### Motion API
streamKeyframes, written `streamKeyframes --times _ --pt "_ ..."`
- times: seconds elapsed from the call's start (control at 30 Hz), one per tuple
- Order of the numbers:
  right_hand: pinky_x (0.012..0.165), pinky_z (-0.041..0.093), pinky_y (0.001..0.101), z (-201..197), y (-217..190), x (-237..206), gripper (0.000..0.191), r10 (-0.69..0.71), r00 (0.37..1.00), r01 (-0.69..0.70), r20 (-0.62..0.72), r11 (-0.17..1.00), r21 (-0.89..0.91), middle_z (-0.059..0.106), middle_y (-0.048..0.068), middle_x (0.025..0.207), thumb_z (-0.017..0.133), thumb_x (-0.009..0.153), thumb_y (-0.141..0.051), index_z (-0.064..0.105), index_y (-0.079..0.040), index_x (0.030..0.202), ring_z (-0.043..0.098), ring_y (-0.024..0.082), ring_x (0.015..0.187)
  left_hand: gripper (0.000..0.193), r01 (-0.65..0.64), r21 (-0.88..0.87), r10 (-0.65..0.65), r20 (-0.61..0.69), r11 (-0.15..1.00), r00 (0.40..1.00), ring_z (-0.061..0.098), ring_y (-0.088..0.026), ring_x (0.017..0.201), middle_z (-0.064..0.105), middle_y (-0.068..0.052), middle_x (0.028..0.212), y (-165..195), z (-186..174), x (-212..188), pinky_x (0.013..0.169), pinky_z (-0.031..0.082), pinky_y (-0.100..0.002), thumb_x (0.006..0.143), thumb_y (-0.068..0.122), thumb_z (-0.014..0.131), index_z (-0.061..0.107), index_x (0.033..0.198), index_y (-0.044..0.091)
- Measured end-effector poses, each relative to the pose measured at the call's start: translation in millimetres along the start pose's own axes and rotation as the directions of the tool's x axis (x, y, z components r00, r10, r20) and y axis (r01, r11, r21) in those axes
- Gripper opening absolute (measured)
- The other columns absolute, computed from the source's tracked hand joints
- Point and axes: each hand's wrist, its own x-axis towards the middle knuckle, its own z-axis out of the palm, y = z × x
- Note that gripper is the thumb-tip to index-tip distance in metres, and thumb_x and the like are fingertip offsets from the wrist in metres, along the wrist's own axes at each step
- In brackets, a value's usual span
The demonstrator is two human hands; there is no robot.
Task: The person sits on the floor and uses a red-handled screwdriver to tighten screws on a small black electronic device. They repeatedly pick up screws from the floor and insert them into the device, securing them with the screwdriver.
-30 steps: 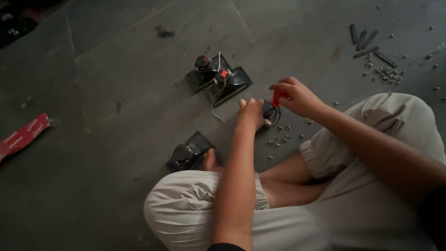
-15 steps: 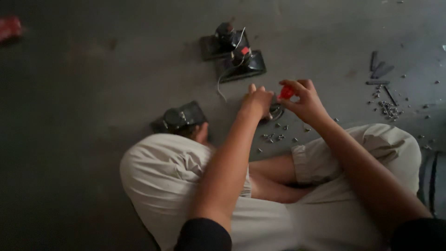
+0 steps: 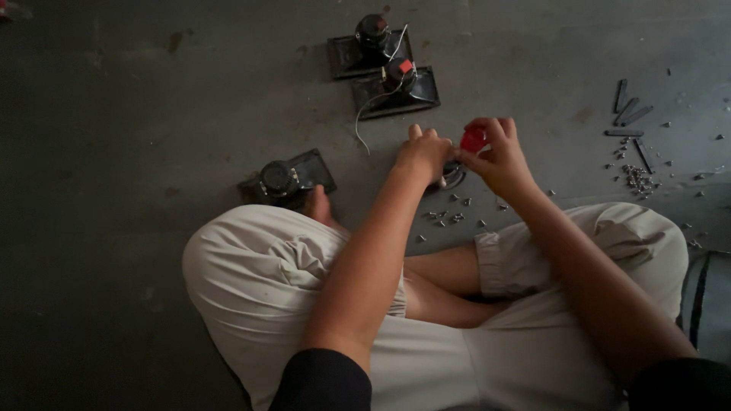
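Two hands at work: left hand (image 3: 423, 154) and right hand (image 3: 499, 160) meet over one small dark round part (image 3: 452, 175) on the floor (image 3: 137, 114), just ahead of the crossed legs.
Work piece: dark round part, mostly hidden under both hands; only its lower rim shows between them.
Left grip: fingers curled down onto the round part, pressing or steadying it; how far they close round it cannot be told.
Right grip: thumb and fingers pinched shut on a red-handled tool (image 3: 474, 139), held upright above the round part; the tip is hidden.
Loose hardware, near: small screws (image 3: 451, 216) scattered on the floor just below the hands, in front of the shins.
Unit at left: dark motor on a flat black plate (image 3: 285, 180), lying tilted beside the left knee and touching the bare foot.
Units ahead: two more motor-and-plate assemblies (image 3: 384, 65), side by side, overlapping, each with a red mark on top; a thin white wire trails from the nearer one towards the hands.
Far right: dark flat bars (image 3: 629, 114) and a second heap of screws (image 3: 636, 180), well apart from the hands.
Posture: person seated cross-legged, pale trousers, dark sleeves.
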Motion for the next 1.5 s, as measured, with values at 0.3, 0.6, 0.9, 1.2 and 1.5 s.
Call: streamKeyframes --times 0.3,0.6,0.9,1.2,1.5 --pt "0.093 0.06 0.0374 -14 5 1 0.05 0.205 0.977 -0.203 0.049 0.978 -0.051 0.065 0.017 0.126 0.074 0.085 -0.008 0.058 -0.003 0.132 0.068 0.026 0.114 0.063 0.029 -0.029 -0.03 -0.025 0.999 0.999 0.031 -0.038 0.147 0.05 -0.008 0.148 -2 7 7 0.112 0.048 -0.044 0.074 0.024 0.091 0.064 0.13 0.017" --pt "0.081 0.064 0.0358 7 48 10 0.033 0.405 0.914 -0.258 -0.008 0.597 0.76 0.064 0.01 0.105 0.06 0.08 0.003 0.056 -0.007 0.111 0.071 0.023 0.094 0.064 -0.01 -0.008 0.01 -0.043 1.0 0.999 0.03 -0.044 0.144 0.051 -0.009 0.145 -8 15 15 0.113 0.043 -0.048 0.072 0.024 0.093 0.064 0.129 0.017" --pt "0.063 0.057 0.0432 4 29 -9 0.024 0.416 0.889 -0.346 0.189 0.883 -0.318 0.077 0.012 0.094 0.072 0.091 -0.03 0.077 -0.013 0.108 0.073 0.033 0.074 0.043 -0.103 0.119 0.129 -0.238 0.988 0.963 0.047 -0.047 0.132 0.063 -0.015 0.131 -25 52 41 0.111 0.045 -0.052 0.081 0.017 0.084 0.067 0.12 0.01" --pt "0.079 0.058 0.0445 13 53 0 0.028 0.217 0.974 -0.19 0.061 0.936 -0.296 0.077 0.014 0.096 0.073 0.079 -0.018 0.077 -0.012 0.106 0.074 0.035 0.088 0.029 -0.085 0.048 0.094 -0.241 0.995 0.966 0.046 -0.048 0.133 0.06 -0.018 0.135 -24 60 53 0.108 0.047 -0.051 0.091 0.005 0.063 0.067 0.12 0.007" --pt "0.082 0.057 0.0446 13 38 9 0.02 0.288 0.953 -0.217 0.096 0.867 -0.449 0.076 0.01 0.098 0.074 0.08 -0.025 0.079 -0.016 0.098 0.072 0.034 0.094 0.034 -0.084 0.072 0.098 -0.229 0.994 0.968 0.047 -0.046 0.132 0.061 -0.018 0.132 -16 49 52 0.111 0.045 -0.051 0.086 0.011 0.074 0.069 0.119 0.007"
